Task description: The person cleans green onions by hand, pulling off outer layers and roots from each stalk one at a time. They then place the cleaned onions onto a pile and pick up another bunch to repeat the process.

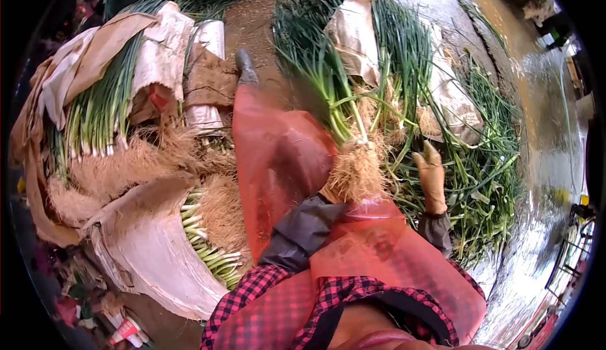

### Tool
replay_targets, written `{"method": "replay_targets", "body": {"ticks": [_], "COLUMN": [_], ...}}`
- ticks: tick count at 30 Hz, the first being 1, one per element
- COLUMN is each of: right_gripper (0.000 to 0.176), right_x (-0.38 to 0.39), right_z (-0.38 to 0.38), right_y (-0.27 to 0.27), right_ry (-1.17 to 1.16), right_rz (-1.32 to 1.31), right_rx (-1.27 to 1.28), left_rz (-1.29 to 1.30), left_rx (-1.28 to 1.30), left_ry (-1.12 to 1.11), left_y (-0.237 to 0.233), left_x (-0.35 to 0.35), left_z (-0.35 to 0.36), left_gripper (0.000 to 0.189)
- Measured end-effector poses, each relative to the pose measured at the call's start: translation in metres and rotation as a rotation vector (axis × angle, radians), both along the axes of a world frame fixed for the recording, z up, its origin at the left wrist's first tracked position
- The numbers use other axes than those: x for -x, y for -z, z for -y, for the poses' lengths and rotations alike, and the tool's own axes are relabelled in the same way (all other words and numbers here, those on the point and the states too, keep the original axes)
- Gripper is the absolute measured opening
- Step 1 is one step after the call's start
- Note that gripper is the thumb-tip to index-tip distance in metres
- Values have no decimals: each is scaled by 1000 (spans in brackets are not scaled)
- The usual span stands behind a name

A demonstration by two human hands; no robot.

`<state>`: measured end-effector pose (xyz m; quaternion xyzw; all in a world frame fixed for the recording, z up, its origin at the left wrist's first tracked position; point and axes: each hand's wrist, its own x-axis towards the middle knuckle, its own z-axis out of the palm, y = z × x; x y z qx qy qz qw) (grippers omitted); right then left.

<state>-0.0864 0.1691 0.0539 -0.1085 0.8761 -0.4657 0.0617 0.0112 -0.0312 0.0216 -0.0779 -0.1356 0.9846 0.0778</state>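
Note:
My left hand [329, 193], in a tan glove, is mostly hidden behind the pale, stringy roots of a bunch of green onions [349, 136]. It grips the bunch near the root end, the roots towards me and the dark leaves pointing away. My right hand [432, 176], gloved too, is raised to the right of the bunch with nothing in it, its fingers apart. Below it lies a heap of loose green leaves [464, 195]. A red translucent apron [284, 154] covers my lap and legs.
To the left lie bundles of green onions [104, 113] wrapped in pale sacking [163, 50]. A white sack [151, 236] partly covers more onions [205, 249]. Other wrapped onions [404, 47] stand ahead. Wet ground [536, 179] runs along the right.

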Motion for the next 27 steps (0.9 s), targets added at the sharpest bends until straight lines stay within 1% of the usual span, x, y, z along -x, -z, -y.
{"method": "replay_targets", "body": {"ticks": [1,2,3,4,5,6,7,8,9,10,12,13,14,15,16,18,19,20,21,22,23,24,25,26,27], "right_gripper": [47,47,47,42,38,35,32,29,25,20,16,15,14,15,16,22,31,40,40,47,57,59,59,56,54], "right_x": [1,-1,5,8,12,15,14,14,17,8,3,-6,-9,-12,-12,4,24,42,47,52,59,38,35,25,20], "right_z": [23,34,44,50,56,73,82,85,85,88,74,68,57,46,34,2,-41,-82,-101,-115,-120,-41,-10,29,69], "right_y": [-10,-33,-10,13,35,44,38,29,25,-11,-16,-25,-34,-48,-61,-78,-58,-27,4,35,49,-22,-21,-28,-42], "right_ry": [-130,-239,-368,-766,-889,-931,-803,-618,-639,-501,-466,-450,-532,-408,-281,191,310,427,429,447,427,314,-81,-223,-338], "right_rz": [154,604,962,399,-273,-313,272,853,764,819,719,696,512,620,720,270,80,-112,-115,-400,-669,-60,-348,-56,163], "right_rx": [67,345,658,353,98,202,437,647,482,496,394,424,263,363,463,533,476,418,423,-241,-915,-209,-228,63,236], "left_rz": [16,34,45,60,74,93,120,171,222,314,325,350,374,310,306,348,284,281,272,262,289,288,274,259,274], "left_rx": [22,46,68,90,110,132,158,191,224,285,279,267,256,191,190,450,359,363,342,317,374,372,458,547,580], "left_ry": [-7,2,12,22,32,39,48,57,67,81,98,95,87,68,69,-18,64,65,88,106,138,126,126,131,136], "left_y": [-6,-12,-20,-27,-35,-38,-39,-34,-29,-29,-28,-25,-21,-12,-19,-33,-22,-24,-27,-30,-29,-27,-23,-21,-19], "left_x": [-2,-2,-4,-6,-9,-9,-11,-12,-14,-14,-12,-9,-6,-7,-6,-11,-12,-14,-18,-19,-19,-17,-19,-22,-22], "left_z": [2,2,3,2,3,3,3,1,-1,-3,-7,-10,-12,-13,-14,-14,-10,-8,-8,-8,-10,-12,-15,-18,-19], "left_gripper": [26,26,25,25,25,24,24,23,22,20,20,19,19,22,22,26,29,29,29,28,28,28,25,23,21]}}
